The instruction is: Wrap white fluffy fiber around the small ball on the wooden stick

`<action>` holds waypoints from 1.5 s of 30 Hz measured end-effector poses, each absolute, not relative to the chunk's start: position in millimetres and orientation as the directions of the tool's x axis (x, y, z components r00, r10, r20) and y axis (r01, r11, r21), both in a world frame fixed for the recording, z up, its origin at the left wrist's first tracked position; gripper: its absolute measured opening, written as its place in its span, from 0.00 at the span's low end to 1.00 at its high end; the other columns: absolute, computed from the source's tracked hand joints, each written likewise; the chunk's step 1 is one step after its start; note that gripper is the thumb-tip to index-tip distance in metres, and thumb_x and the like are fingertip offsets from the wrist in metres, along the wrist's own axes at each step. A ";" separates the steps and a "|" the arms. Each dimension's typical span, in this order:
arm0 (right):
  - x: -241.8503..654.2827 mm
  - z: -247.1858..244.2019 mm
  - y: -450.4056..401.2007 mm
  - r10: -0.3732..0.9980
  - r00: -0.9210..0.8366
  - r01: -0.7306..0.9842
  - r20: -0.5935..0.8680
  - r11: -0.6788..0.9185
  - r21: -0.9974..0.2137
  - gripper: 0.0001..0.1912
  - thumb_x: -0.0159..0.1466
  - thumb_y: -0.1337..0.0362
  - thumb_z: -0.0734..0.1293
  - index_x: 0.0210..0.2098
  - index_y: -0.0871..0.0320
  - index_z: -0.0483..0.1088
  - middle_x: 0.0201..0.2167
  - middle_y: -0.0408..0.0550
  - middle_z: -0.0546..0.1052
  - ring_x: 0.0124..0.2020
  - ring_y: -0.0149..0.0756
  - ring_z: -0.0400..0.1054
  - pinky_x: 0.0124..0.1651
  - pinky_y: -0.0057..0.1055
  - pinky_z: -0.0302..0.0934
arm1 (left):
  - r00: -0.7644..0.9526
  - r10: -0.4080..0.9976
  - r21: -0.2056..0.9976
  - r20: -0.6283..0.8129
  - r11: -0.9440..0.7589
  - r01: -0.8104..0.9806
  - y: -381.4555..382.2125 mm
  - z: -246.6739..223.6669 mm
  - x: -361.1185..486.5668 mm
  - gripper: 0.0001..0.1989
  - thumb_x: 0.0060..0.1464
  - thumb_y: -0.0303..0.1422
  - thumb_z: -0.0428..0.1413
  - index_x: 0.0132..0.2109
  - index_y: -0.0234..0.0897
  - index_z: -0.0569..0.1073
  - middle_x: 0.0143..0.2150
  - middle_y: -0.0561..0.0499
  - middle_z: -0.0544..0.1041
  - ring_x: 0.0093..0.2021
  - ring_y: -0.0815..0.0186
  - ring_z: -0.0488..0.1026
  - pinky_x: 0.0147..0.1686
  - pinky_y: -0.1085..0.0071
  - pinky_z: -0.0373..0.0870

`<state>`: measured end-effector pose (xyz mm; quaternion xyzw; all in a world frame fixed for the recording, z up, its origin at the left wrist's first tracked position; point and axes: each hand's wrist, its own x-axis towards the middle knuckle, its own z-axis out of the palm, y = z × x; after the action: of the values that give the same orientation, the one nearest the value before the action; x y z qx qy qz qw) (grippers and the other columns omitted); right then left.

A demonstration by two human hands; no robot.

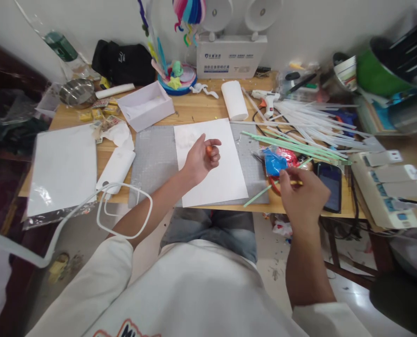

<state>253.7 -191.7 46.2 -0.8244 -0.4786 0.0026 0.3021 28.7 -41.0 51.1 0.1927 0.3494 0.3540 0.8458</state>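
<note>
My left hand (pixel 202 161) is above a white sheet of paper (pixel 213 187), its fingers curled round a small orange thing (pixel 209 150) that is mostly hidden. To the right, my right hand (pixel 305 194) is closed in a pinch on a thin yellow stick-like thing (pixel 295 183); its kind is not clear. Just beyond that hand lie a blue packet (pixel 275 162) and a red packet (pixel 290 157) in clear plastic. A red-handled tool (pixel 274 185) shows partly beside them. The paper rests on a grey cutting mat (pixel 152 154).
Pale green strips (pixel 296 147) and white strips (pixel 317 119) spread at the right, near a glue gun (pixel 267 100). A phone (pixel 330 187) and power strip (pixel 391 187) lie right. A white cable (pixel 150 210) loops over my left forearm. An open box (pixel 147 107) stands behind.
</note>
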 end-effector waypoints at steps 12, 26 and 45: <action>263.0 23.4 -144.0 0.791 0.592 0.781 0.155 -0.517 -0.351 0.31 0.59 0.49 0.69 0.56 0.64 0.72 0.48 0.66 0.76 0.53 0.58 0.67 0.58 0.57 0.60 | 0.537 0.800 0.646 -0.267 0.563 -0.516 -24.5 27.6 43.7 0.11 0.59 0.18 0.59 0.47 0.31 0.79 0.46 0.45 0.82 0.50 0.66 0.81 0.55 0.71 0.74; 249.4 19.2 -146.9 0.780 0.600 0.497 0.177 -0.190 -0.847 0.31 0.51 0.55 0.77 0.53 0.55 0.76 0.50 0.51 0.78 0.52 0.45 0.72 0.60 0.50 0.67 | 0.558 0.814 0.896 -0.158 0.356 -0.266 -23.3 16.8 51.2 0.09 0.60 0.32 0.61 0.47 0.39 0.81 0.33 0.53 0.77 0.26 0.75 0.69 0.27 0.78 0.63; 235.8 7.6 -138.8 0.974 0.225 0.323 -0.003 -0.078 -0.943 0.31 0.48 0.57 0.80 0.51 0.53 0.77 0.49 0.47 0.81 0.50 0.43 0.74 0.56 0.44 0.70 | 0.724 0.673 0.960 -0.151 0.274 -0.055 -15.3 19.7 36.8 0.17 0.47 0.45 0.68 0.34 0.34 0.82 0.22 0.54 0.68 0.22 0.75 0.54 0.22 0.73 0.50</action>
<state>235.8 -138.8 7.6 -0.6393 -0.5075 0.3606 0.4513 36.8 -15.3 19.7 0.5513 0.2804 0.2434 0.7471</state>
